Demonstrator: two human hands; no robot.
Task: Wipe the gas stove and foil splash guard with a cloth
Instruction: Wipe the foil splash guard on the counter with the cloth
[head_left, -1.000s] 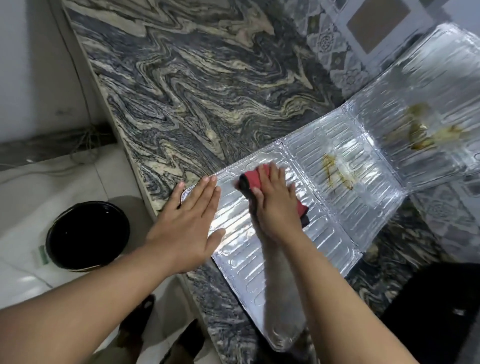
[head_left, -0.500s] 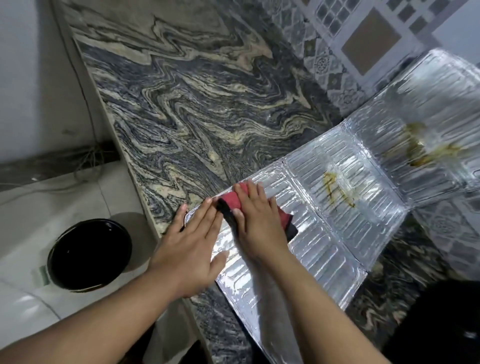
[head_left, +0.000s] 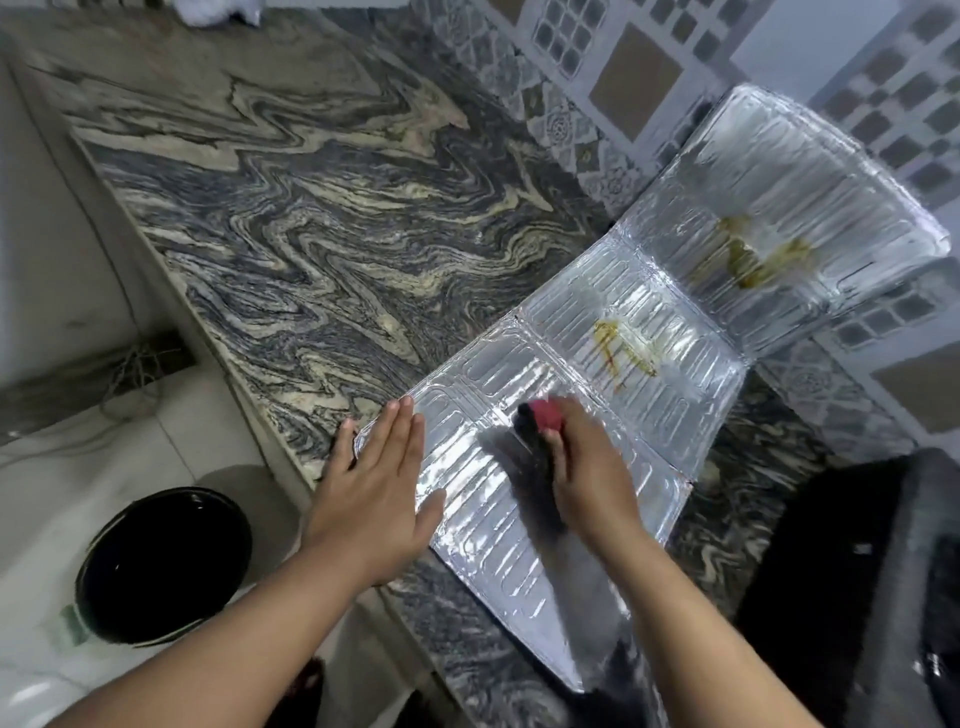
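Wiping in progress on the foil splash guard (head_left: 649, 374), which lies folded open across the marbled counter (head_left: 311, 234), its long axis running from the near edge by the person up and to the right toward the tiled wall (head_left: 639, 78).

Item, right hand (head_left: 587, 478): pressed palm-down on a red and black cloth (head_left: 543, 418), fingers curled over it so the grip is closed on the cloth; only the far end of the cloth shows past the fingertips. It sits on the nearest foil panel, close to the fold line.

Item, left hand (head_left: 376, 483): flat, fingers together and straight, nothing held; it bears down on the near left corner of the guard (judged to be pinning the sheet so it does not slide).

Item, soiling: a yellow-brown smear (head_left: 621, 353) on the middle panel, just beyond the cloth and up to the right; a larger smear (head_left: 753, 254) on the far panel, which tilts up against the wall, well apart from either hand.

Governing relation: the dirt lies ahead of the right hand along the guard's long axis, so the right hand is the nearer one and would carry the cloth across the fold.

Item, incidental: a black bucket (head_left: 161, 566) on the floor at lower left; a dark object at lower right, possibly the stove (cannot tell).
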